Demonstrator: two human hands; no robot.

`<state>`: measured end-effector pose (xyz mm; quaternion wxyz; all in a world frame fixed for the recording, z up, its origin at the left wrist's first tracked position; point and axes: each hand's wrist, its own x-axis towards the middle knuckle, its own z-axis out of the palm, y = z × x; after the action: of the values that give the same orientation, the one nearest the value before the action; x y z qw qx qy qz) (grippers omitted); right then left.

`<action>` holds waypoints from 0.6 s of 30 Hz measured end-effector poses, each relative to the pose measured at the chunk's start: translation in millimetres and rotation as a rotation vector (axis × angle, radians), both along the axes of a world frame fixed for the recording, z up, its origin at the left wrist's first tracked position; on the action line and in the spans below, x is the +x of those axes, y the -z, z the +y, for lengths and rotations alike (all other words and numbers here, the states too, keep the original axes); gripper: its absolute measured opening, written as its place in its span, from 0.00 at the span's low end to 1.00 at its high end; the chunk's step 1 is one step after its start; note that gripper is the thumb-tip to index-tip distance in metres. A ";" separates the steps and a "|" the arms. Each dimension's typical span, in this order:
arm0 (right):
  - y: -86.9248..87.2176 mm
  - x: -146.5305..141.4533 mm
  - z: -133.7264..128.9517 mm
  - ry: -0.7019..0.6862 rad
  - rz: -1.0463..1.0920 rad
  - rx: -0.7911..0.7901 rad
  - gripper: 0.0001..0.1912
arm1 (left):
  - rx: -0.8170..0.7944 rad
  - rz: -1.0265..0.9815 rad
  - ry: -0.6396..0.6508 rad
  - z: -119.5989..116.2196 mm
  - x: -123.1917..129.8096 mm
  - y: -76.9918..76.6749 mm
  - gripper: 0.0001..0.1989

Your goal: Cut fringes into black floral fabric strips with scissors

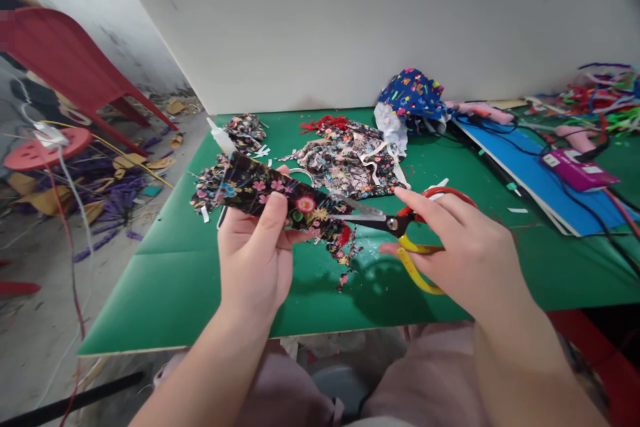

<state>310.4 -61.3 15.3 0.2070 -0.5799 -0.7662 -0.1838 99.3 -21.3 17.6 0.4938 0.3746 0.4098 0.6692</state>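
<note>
The floral strip lay across the middle of the view, above the green table, its long body slanting from ten o'clock down toward four. It was black, printed with pink blossoms, a round red-and-white flower, a yellow bloom and blue and green touches; the broad end at ten o'clock looked smooth and flat, while the end at four was ragged, with narrow, dangling bits. The left hand gripped it from below, thumb pressed on the printed face. The right hand, at three o'clock, held the scissors by their red and yellow handles, index finger extended, the dark-and-silver blades parted at the strip's ragged end. From the strip, a white-tipped bottle stood out at eleven o'clock, a crumpled heap of floral cloth lay at two, and a blue patterned cloth sat farther off at two.
</note>
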 end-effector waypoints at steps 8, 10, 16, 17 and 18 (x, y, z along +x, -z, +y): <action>1.2 -2.2 1.8 -0.006 -0.006 0.012 0.28 | -0.006 0.006 -0.012 -0.3 0.2 -0.5 0.04; 1.1 -2.8 2.4 -0.005 -0.007 0.011 0.28 | -0.009 0.020 -0.016 0.2 -0.4 -0.5 0.04; 0.0 -3.2 2.3 -0.015 0.016 0.041 0.26 | -0.005 0.018 -0.020 1.5 -0.4 -0.3 0.05; 0.1 -3.0 2.1 -0.014 0.022 0.036 0.27 | -0.005 0.012 -0.019 1.5 -0.2 -0.3 0.05; 0.3 -2.9 1.9 -0.012 0.026 0.026 0.27 | -0.005 0.007 -0.015 1.4 0.1 -0.3 0.05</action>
<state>307.5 -59.5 15.0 0.2255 -0.5749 -0.7645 -0.1848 99.4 -19.9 17.8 0.4884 0.3724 0.4161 0.6706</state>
